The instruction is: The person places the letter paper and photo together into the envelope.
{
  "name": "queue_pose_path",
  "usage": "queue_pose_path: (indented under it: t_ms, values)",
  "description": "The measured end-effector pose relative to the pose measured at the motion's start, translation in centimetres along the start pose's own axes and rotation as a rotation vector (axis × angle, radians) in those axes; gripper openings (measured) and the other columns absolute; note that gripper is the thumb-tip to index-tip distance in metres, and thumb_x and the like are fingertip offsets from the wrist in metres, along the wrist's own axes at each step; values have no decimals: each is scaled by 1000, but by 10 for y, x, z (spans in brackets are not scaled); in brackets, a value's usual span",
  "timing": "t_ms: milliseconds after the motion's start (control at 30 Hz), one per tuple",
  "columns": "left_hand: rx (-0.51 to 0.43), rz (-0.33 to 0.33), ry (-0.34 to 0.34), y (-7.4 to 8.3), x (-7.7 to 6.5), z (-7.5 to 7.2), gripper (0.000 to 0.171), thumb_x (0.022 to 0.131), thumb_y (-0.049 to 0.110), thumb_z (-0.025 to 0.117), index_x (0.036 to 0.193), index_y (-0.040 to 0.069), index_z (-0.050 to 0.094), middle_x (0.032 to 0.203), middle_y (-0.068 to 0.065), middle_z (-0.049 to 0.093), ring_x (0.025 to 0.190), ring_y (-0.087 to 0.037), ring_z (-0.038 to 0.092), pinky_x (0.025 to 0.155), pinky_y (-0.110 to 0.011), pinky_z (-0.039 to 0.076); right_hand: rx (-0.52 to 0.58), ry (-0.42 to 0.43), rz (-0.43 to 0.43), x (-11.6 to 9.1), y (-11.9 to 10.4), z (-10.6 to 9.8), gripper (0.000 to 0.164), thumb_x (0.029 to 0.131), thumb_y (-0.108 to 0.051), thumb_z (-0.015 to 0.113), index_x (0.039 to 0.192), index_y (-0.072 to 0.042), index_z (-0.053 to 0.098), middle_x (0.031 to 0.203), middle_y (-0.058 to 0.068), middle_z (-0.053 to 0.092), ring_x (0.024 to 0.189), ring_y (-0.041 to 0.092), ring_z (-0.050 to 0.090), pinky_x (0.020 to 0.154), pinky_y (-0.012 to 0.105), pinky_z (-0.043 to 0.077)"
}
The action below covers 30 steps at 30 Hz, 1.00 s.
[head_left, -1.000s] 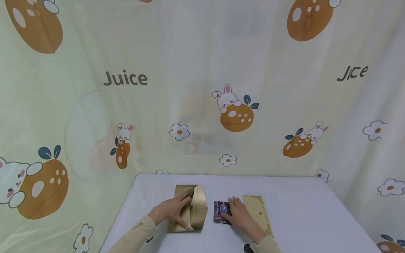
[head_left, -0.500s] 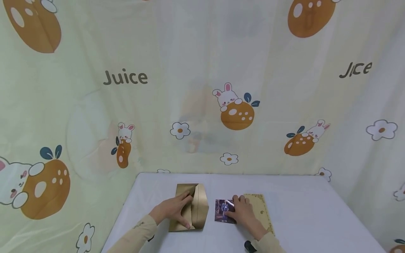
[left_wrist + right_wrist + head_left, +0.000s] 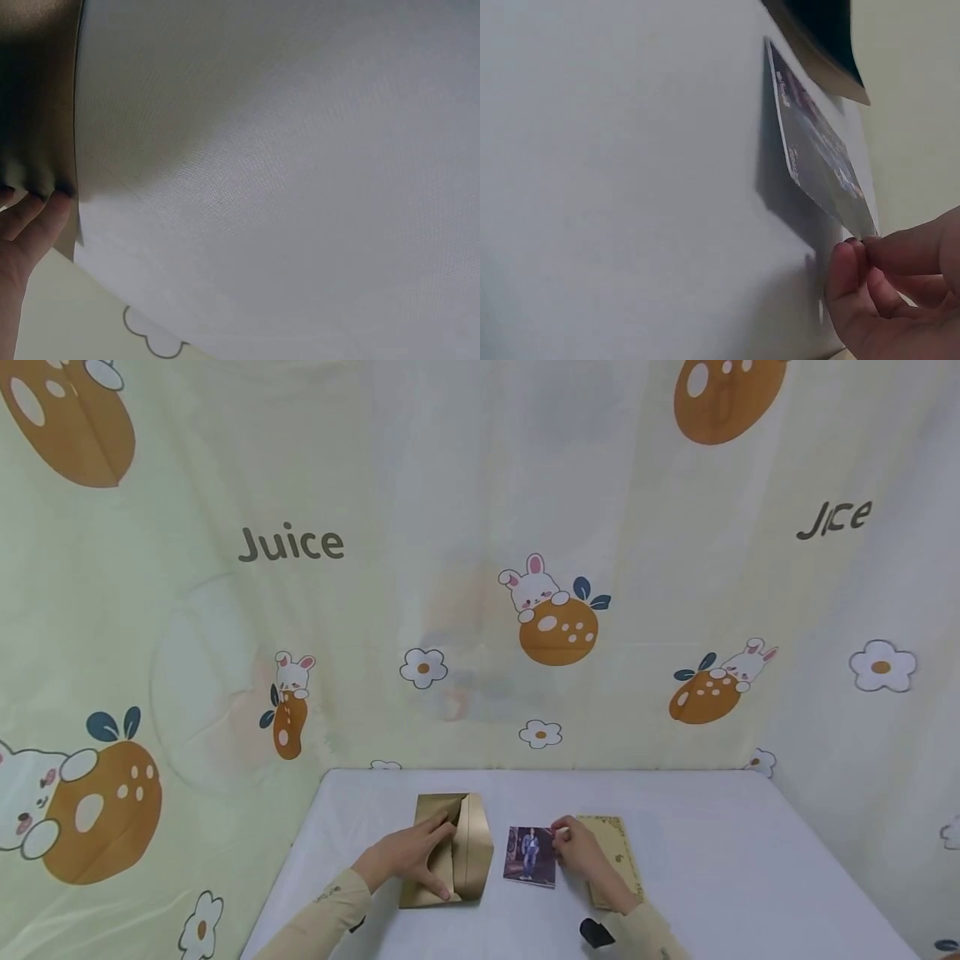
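One bare left hand (image 3: 408, 857) rests, thumb and fingers spread apart, on a metallic-gold paper envelope (image 3: 474, 853), while the right hand (image 3: 585, 853) pinches the edge of a glossy rectangular photo (image 3: 528, 857) between thumb and fingertips. That photo tilts above the white table (image 3: 720, 868), between the envelope and a cream, gold-bordered rectangular card (image 3: 620, 852).

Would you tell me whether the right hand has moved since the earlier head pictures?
Yes, slightly to the right: in the head view, the right hand, pinching the photo by its edge, is now farther from the gold envelope.
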State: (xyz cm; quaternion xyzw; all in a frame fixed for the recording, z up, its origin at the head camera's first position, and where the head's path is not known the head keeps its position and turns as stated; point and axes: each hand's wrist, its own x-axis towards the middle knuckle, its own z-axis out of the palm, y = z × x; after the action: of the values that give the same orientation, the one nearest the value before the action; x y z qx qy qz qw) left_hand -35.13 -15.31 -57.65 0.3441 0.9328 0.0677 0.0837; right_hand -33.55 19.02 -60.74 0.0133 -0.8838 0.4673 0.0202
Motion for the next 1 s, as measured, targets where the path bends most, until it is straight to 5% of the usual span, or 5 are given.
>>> queue_pose_path:
  t_ms: [433,1000]
  values:
    - [-8,-5,-8,0,-1,-3,105,67,76,76,146,19,37,162,-24,28,145,-38,41,103,-49,50,150,-15,63,12,-25,-14,25,91,8,60,115,11,60,83,18,66,69,16,61,64,32,58]
    - [5,-7,-5,-4,0,2,107,66,79,74,147,21,36,163,-23,27,147,-38,38,104,-49,49,164,-69,-3,17,-54,27,25,86,13,59,112,11,60,77,18,66,64,13,59,61,32,57]
